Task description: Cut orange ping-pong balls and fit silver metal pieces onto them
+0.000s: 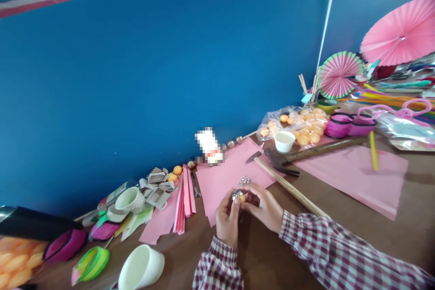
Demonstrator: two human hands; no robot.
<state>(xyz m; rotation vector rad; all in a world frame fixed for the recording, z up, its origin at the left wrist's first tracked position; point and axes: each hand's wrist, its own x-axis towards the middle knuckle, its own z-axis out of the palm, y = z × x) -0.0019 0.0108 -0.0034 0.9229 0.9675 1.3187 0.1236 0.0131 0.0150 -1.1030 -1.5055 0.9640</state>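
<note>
My left hand (227, 218) and my right hand (264, 207) meet over the edge of a pink paper sheet (227, 174). Together they pinch a small orange ball with a shiny silver cap (238, 196) between the fingertips. A little heap of silver bits (245, 181) lies on the pink sheet just beyond my fingers. Both sleeves are red and white check.
A hammer (306, 153) and a long wooden stick (288, 186) lie to the right of my hands. Behind them are a small white cup (284, 141), a bag of orange balls (302, 126) and pink paper fans (401, 31). To the left lie folded pink strips (184, 197), cardboard boxes (157, 188) and white cups (141, 268).
</note>
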